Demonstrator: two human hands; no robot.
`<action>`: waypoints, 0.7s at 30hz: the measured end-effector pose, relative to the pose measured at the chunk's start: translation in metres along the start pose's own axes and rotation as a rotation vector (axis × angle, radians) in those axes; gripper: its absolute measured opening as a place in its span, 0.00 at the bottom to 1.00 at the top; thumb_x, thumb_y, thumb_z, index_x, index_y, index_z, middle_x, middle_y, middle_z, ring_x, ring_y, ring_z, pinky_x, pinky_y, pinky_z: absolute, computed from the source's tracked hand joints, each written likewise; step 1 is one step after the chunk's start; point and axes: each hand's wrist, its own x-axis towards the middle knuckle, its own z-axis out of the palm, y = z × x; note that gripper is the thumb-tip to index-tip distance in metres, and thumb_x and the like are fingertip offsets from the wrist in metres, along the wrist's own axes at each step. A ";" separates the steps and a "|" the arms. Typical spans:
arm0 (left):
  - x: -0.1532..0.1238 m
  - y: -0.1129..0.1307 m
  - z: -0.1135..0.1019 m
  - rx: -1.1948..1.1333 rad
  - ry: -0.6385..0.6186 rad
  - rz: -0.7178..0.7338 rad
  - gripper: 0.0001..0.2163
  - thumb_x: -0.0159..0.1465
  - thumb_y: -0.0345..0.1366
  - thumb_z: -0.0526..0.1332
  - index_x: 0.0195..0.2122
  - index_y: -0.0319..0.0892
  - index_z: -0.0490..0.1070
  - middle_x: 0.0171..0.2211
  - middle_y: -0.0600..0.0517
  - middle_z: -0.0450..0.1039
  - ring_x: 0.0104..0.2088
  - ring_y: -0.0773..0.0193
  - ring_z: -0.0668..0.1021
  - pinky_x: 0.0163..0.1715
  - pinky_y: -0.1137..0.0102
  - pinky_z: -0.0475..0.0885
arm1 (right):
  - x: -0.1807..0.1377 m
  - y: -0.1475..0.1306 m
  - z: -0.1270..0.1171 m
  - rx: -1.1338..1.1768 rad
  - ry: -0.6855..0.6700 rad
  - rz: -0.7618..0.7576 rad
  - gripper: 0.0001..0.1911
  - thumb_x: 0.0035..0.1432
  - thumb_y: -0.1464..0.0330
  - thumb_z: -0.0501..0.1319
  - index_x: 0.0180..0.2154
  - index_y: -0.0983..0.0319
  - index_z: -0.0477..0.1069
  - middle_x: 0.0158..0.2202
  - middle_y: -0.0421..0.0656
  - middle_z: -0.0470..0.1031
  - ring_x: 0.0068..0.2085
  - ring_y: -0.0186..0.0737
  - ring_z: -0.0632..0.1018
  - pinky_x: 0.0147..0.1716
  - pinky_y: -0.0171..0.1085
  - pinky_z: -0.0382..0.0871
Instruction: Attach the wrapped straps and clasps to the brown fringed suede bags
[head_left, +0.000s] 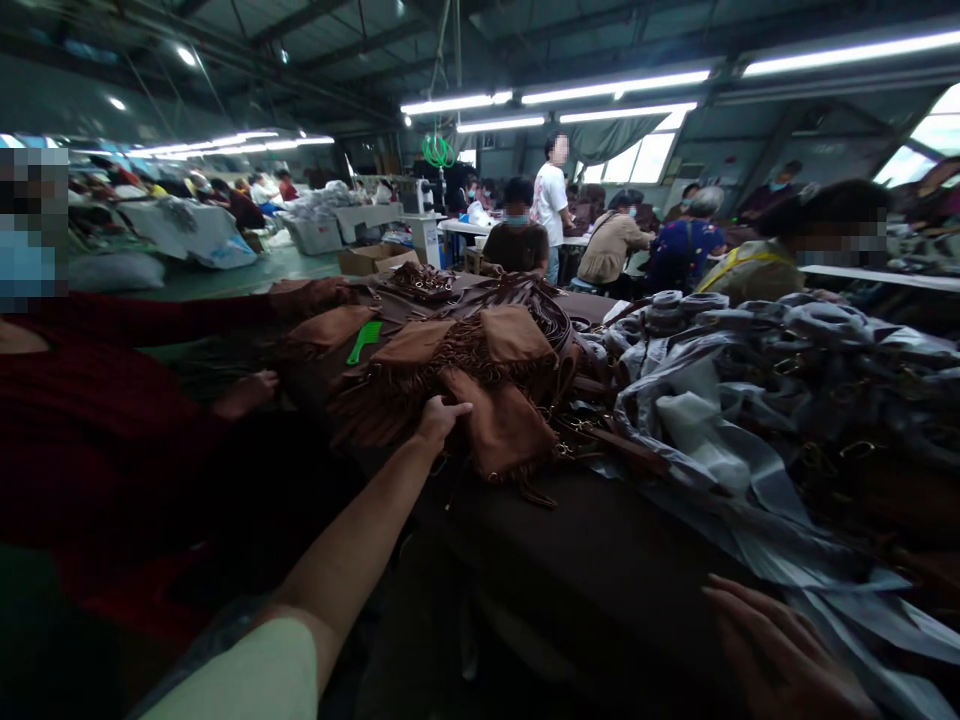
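My left hand (pixel 441 418) reaches to the middle of the table and is closed on the left edge of a brown suede-like bag (pixel 506 425) with a fringe and small metal rings. Its thumb lies on the bag, and the other fingers are partly hidden. Behind it are more brown fringed bags, one on the left (pixel 412 343) and one on the right (pixel 517 335). A green comb (pixel 364 342) rests beside them. My right hand (pixel 787 655) is low at the right, fingers stretched out, holding nothing visible, near plastic wrapping.
At the left a person in a dark red sleeve (pixel 187 315) has hands at another brown piece (pixel 330 328). A heap of plastic-wrapped straps with metal clasps (pixel 795 390) covers the right side. Dark brown sheeting (pixel 600 560) covers the table's near part. Several people sit farther back.
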 end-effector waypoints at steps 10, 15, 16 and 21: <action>-0.125 -0.014 0.064 -0.420 -0.602 -0.275 0.13 0.48 0.29 0.69 0.34 0.37 0.69 0.25 0.55 0.71 0.20 0.73 0.72 0.23 0.75 0.73 | 0.024 -0.103 0.052 0.769 -0.260 0.596 0.34 0.51 0.42 0.53 0.36 0.66 0.75 0.34 0.49 0.78 0.35 0.48 0.78 0.31 0.40 0.71; -0.169 -0.049 0.081 -0.324 -0.602 -0.350 0.15 0.49 0.34 0.70 0.35 0.37 0.69 0.28 0.53 0.72 0.23 0.71 0.73 0.24 0.75 0.70 | 0.009 -0.084 0.040 0.987 -0.011 0.831 0.22 0.47 0.51 0.63 0.32 0.65 0.73 0.29 0.43 0.76 0.32 0.42 0.77 0.30 0.36 0.70; -0.178 -0.053 0.083 -0.289 -0.645 -0.321 0.16 0.49 0.36 0.70 0.37 0.37 0.70 0.31 0.51 0.74 0.27 0.69 0.75 0.26 0.74 0.71 | 0.004 -0.079 0.039 1.004 -0.014 0.861 0.20 0.45 0.54 0.65 0.30 0.64 0.72 0.28 0.42 0.76 0.31 0.41 0.77 0.29 0.35 0.70; -0.227 -0.066 0.101 -0.178 -1.061 -0.199 0.21 0.49 0.45 0.70 0.37 0.34 0.73 0.35 0.46 0.75 0.33 0.63 0.76 0.32 0.72 0.69 | -0.011 -0.062 0.036 1.069 -0.081 0.885 0.17 0.41 0.58 0.67 0.29 0.64 0.70 0.24 0.39 0.74 0.27 0.38 0.75 0.26 0.35 0.69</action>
